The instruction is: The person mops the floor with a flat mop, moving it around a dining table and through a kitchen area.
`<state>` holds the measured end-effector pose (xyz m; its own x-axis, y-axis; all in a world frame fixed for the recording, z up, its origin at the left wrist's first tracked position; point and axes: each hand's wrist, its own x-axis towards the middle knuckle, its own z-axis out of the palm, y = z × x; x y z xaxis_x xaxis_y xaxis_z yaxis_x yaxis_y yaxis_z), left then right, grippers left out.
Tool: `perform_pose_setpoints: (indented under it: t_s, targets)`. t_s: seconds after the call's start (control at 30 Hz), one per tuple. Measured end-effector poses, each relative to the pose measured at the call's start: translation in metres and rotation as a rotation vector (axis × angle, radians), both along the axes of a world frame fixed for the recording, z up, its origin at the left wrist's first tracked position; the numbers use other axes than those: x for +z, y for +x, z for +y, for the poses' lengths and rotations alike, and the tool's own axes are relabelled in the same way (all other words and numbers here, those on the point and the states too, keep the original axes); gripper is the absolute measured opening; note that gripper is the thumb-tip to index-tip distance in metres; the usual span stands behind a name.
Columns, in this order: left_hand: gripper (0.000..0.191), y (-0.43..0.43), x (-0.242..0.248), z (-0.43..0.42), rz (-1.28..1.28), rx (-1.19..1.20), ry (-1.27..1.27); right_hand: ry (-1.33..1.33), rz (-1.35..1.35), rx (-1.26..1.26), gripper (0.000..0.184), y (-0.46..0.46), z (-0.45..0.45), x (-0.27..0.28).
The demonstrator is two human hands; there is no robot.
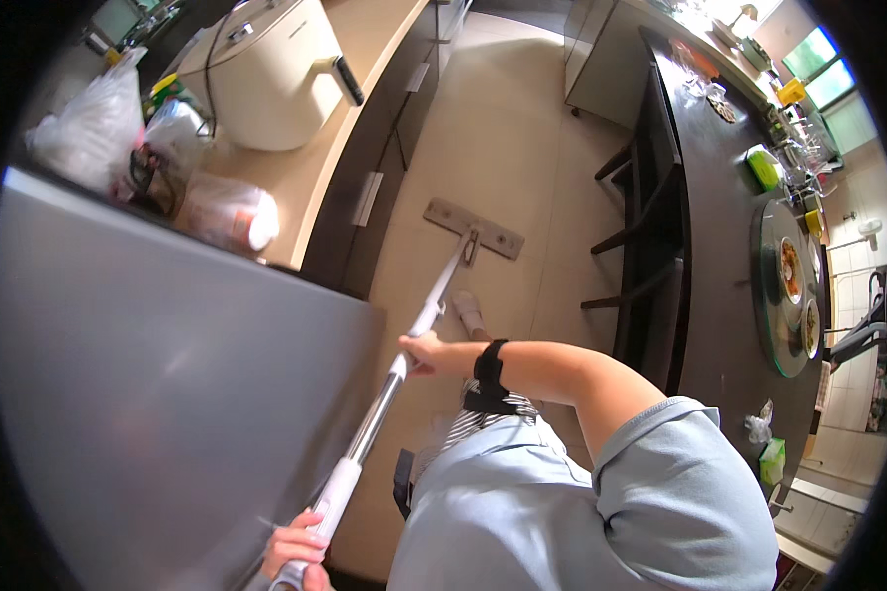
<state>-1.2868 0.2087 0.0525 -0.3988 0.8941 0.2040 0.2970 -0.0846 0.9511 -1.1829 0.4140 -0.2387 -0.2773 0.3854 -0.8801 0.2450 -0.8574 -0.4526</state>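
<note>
A flat mop with a white and chrome pole (373, 421) slants away from me, its rectangular grey head (474, 228) flat on the beige tiled floor (503, 133). My left hand (296, 550) is wrapped around the white grip near the pole's top end, at the bottom of the view. Further down, my right hand (423, 352) grips the white middle section of the pole. A black band (492, 373) circles my right wrist. One foot in a light slipper (467, 304) shows just behind the mop head.
To the left, a grey panel-like surface (170, 369) stands close beside the pole. Beyond it, a counter (288, 185) with dark drawers carries a cream appliance (266, 81) and plastic bags (92, 122). Dark chairs (636, 229) line a dark table (724, 281) with a glass turntable (772, 325) and food dishes.
</note>
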Motion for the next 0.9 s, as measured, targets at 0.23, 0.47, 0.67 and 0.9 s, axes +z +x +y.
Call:
perform_pose_setpoints:
  t_s: [0.23, 0.47, 0.67, 0.9]
  targets:
    - [0.008, -0.022, 0.024, -0.123, -0.020, -0.021, 0.177, -0.209, 0.032, 0.038, 0.036, -0.011, -0.162, 0.035]
    - [0.009, -0.026, 0.043, -0.158, -0.030, -0.070, 0.343, -0.407, 0.341, -0.083, 0.032, -0.020, -0.203, 0.032]
    - [0.009, -0.025, 0.039, -0.133, -0.046, -0.132, 0.432, -0.454, 0.389, -0.231, 0.021, -0.002, -0.172, 0.054]
    - [0.012, -0.014, 0.026, -0.027, 0.007, -0.143, 0.098, -0.156, 0.364, -0.375, 0.016, 0.023, -0.039, 0.069]
